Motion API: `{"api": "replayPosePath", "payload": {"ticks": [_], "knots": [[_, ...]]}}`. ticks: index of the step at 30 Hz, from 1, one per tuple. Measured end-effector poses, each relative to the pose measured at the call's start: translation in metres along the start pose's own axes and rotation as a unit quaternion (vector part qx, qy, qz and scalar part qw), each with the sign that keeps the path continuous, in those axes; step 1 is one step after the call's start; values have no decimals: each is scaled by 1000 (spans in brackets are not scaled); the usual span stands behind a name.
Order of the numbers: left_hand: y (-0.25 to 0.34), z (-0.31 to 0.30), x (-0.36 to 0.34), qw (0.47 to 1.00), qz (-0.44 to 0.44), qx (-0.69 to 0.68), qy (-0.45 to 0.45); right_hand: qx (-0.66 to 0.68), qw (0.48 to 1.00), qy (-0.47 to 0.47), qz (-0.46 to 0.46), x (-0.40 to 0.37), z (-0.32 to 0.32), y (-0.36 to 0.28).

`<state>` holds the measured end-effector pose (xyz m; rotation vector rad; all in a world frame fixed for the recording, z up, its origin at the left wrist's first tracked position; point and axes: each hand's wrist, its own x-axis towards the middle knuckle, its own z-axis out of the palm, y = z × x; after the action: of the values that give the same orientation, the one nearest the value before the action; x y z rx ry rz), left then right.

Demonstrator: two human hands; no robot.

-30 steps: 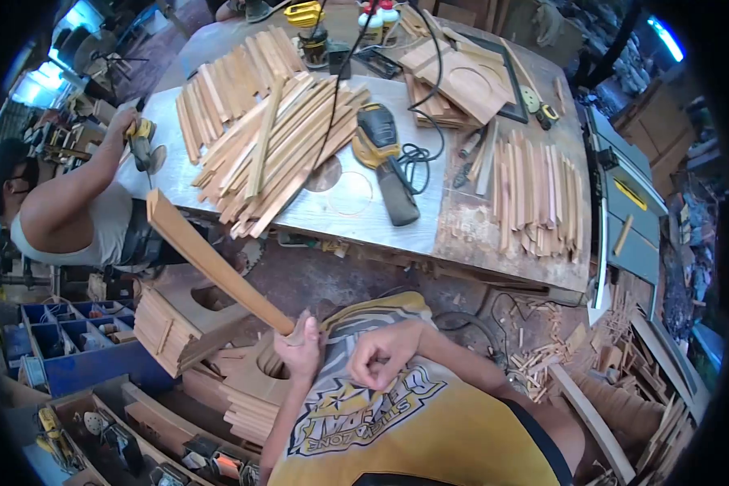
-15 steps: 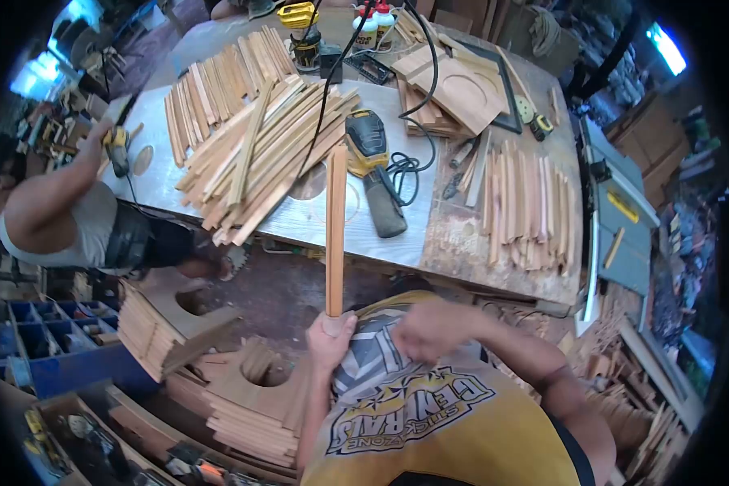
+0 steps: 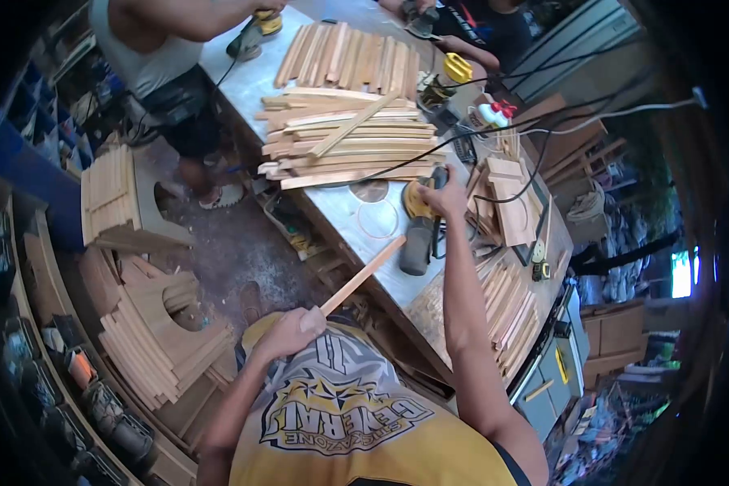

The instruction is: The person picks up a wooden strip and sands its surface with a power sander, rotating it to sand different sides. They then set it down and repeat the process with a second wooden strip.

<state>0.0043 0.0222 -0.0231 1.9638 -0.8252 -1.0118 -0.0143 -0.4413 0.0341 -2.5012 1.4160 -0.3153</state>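
My left hand [image 3: 290, 332] is closed round the lower end of a narrow wooden strip [image 3: 363, 277], which slants up toward the table's edge. My right arm reaches over the table, and my right hand [image 3: 445, 196] grips the top of a yellow and black sander [image 3: 415, 247] that lies on the pale tabletop. Just beyond the sander is a loose pile of wooden strips [image 3: 348, 138], with one strip lying across the others. A second row of strips [image 3: 502, 304] lies to the right of my right forearm.
A co-worker [image 3: 158, 57] at upper left holds another sander [image 3: 255, 32]. A second person [image 3: 482, 28] works across the table. Glue bottles [image 3: 494, 113], cables and panels [image 3: 506, 190] occupy the table's far side. Stacked cut-out boards [image 3: 158, 332] stand on my left.
My right hand has gone from in front of my shirt to the sander. The strip in my left hand has tipped from upright to slanting right. My view has turned.
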Motion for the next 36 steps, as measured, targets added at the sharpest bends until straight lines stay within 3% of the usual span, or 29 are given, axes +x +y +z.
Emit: {"api": "replayPosePath", "payload": {"ticks": [4,7,10,11,14,17,18,22,24,28,34,36], "knots": [[2,-30,-11,997,1,-52,-61,3,998,-60,-20,-14,-31,-12],[3,-38,-17,999,18,22,14,-18,996,-15,-85,-33,-52,8],[16,-43,-1,999,-29,24,-8,19,991,-4,-136,-45,-97,28],[2,-20,12,997,-28,36,60,24,988,0,-153,-52,-112,30],[6,1,47,997,-18,38,70,40,984,-8,-171,-75,-135,23],[28,15,75,994,-62,85,-32,-3,984,-62,-164,-95,-127,19],[30,23,83,993,-59,89,-43,-21,984,-100,-149,-102,-126,13],[24,32,112,978,-86,182,-49,-60,971,-109,-205,-121,-83,13],[23,34,123,971,-85,218,-48,-92,960,-175,-196,-134,-68,3],[48,14,126,961,-109,238,-84,-60,964,-130,-225,-152,-55,-8],[62,5,133,956,-111,254,-98,-89,955,-165,-228,-176,-48,-40],[57,9,136,955,-116,257,-92,-89,952,-131,-260,-184,-44,-41]]}}
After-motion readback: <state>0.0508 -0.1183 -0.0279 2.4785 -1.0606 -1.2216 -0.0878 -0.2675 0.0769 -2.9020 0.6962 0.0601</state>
